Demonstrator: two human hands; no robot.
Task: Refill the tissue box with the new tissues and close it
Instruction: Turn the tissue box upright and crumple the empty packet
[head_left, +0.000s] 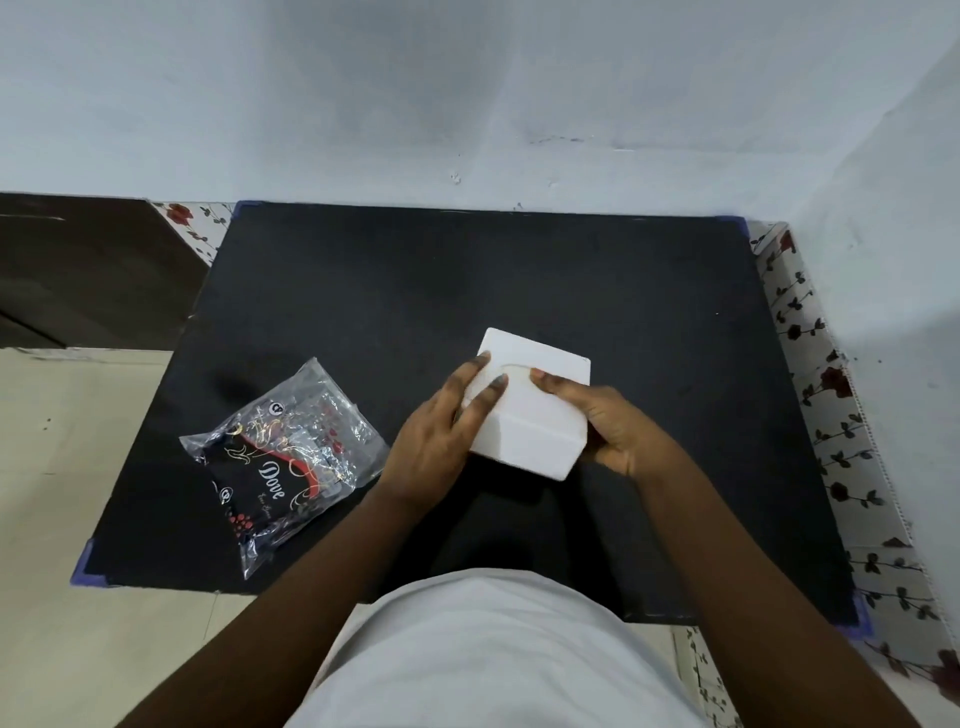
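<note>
A white tissue box stands on the black table, near its middle. My left hand lies against the box's left side, with fingers spread over its top edge. My right hand grips the box from the right, its thumb resting on the top by the slot. To the left lies a clear plastic tissue packet with black and red print, crumpled and flat on the table.
The black table has blue corner guards and stands against a pale wall. A floral-patterned surface runs along the right side. A dark wooden cabinet stands at the left. Beige floor shows at lower left.
</note>
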